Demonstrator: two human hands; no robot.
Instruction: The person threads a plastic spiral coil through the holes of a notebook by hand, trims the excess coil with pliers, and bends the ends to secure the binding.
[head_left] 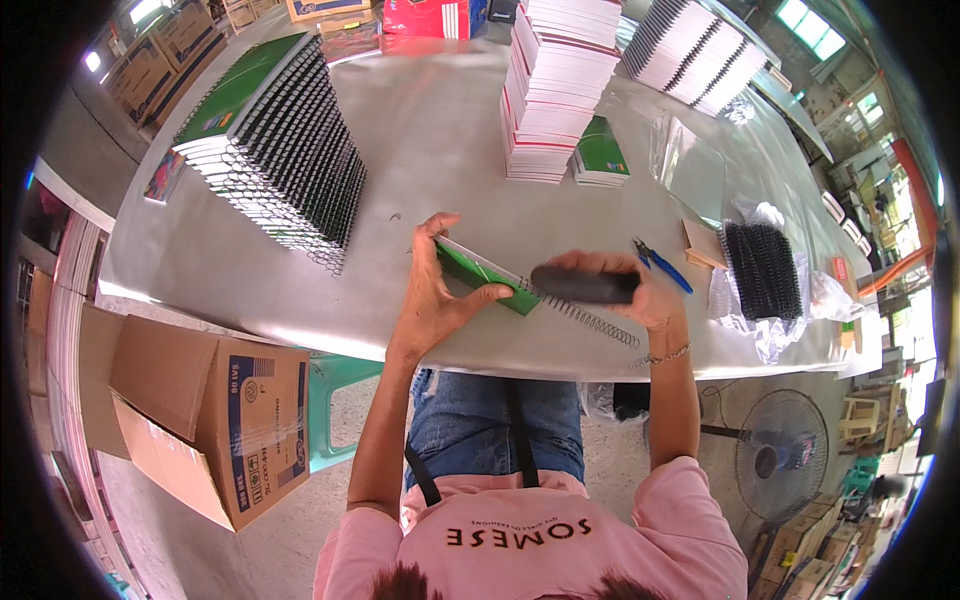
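Observation:
My left hand (440,305) grips a thin green-covered notebook (480,276), tilted over the near part of the table, its thumb and fingers on opposite sides. A spiral binding coil (598,322) runs from the notebook's right end, its free length sticking out toward the lower right. My right hand (655,292) is closed around a black oblong object (585,285), its kind unclear, just above the coil and close to the notebook's end. Blue-handled pliers (664,268) lie beyond the right hand.
A tall stack of coil-bound green notebooks (290,140) stands at left. Unbound ones (560,100) are piled at the far middle, beside green-covered books (602,155). Black coils (762,268) rest on plastic at right. Below are an open carton (215,410) and a fan (780,455).

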